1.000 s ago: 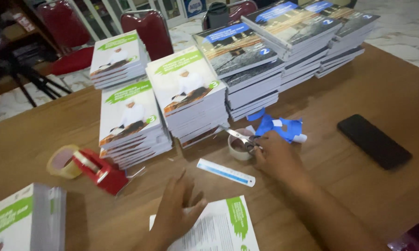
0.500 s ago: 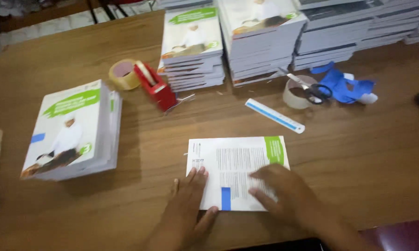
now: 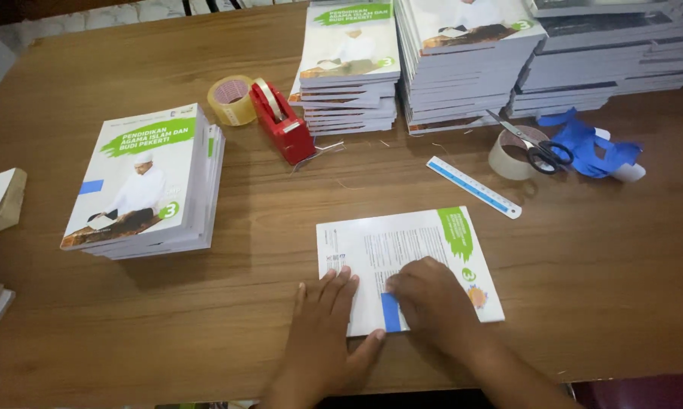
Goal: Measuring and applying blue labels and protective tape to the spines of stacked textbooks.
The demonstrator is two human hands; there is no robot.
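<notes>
A white and green book [image 3: 417,246] lies back cover up near the table's front edge. My left hand [image 3: 322,333] rests flat on its near left corner, fingers spread. My right hand [image 3: 436,303] presses down on the book's lower middle, beside a small blue sticker [image 3: 390,312] on the cover. Neither hand grips anything.
A stack of the same books [image 3: 145,182] sits at the left. A red tape dispenser [image 3: 281,125] with a brown tape roll, a blue-white ruler [image 3: 474,187], scissors [image 3: 534,148] on a white tape roll and blue strips [image 3: 584,144] lie beyond. Taller book stacks [image 3: 463,60] line the far side.
The camera has swung down and left from the stacks to the book. My right hand came back from the scissors and tape roll and now presses the blue sticker area.
</notes>
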